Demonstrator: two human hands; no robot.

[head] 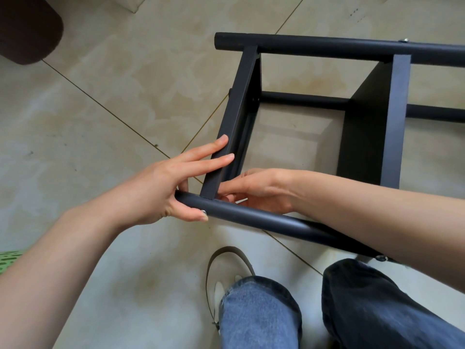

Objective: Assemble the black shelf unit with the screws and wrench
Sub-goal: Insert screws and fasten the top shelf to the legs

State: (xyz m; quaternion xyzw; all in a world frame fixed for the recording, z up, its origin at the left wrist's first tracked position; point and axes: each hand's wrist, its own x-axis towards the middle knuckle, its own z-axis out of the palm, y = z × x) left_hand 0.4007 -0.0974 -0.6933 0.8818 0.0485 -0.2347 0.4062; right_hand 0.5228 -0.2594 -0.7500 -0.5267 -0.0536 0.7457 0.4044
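The black shelf unit [372,117] lies on its side on the tiled floor. Its near round tube [264,219] runs across in front of me. An end shelf panel [241,102] joins this tube to the far tube [314,46]. My left hand [161,187] pinches the near tube's end, its thumb pressing a silver screw head [203,212] and two straight fingers lying along the panel's edge. My right hand [261,190] reaches behind the tube to the inside of the joint, fingers curled on a small silvery piece [241,200], mostly hidden.
A second shelf panel [400,96] stands to the right. Fitted screws show on the far tube [404,40] and the near tube [381,258]. My jeans-clad legs [259,313] and shoe [226,268] are below. A dark brown object [27,28] sits top left, a green perforated item [8,258] at the left edge.
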